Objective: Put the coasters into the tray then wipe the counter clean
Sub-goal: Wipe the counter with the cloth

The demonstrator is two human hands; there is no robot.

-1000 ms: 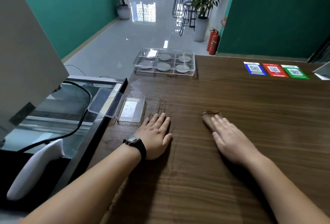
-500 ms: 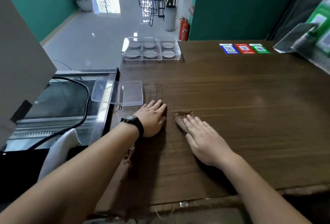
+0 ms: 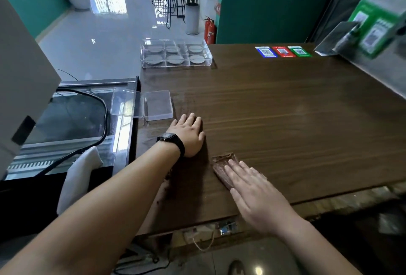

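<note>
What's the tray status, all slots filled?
Full. The clear tray at the counter's far edge has six compartments, and each shows one round grey coaster lying flat inside.

Daylight comes from the far end of the room, where a bright window patch glares off the glossy floor (image 3: 105,40). The dark wooden counter (image 3: 285,121) carries a soft sheen along its grain. Both forearms throw dim, soft-edged shadows onto the wood beneath them. The wide-angle lens bends straight lines near the borders. The green stand (image 3: 373,26) at the upper right is smeared by motion blur, and the lower corners sit in murky shade.
</note>
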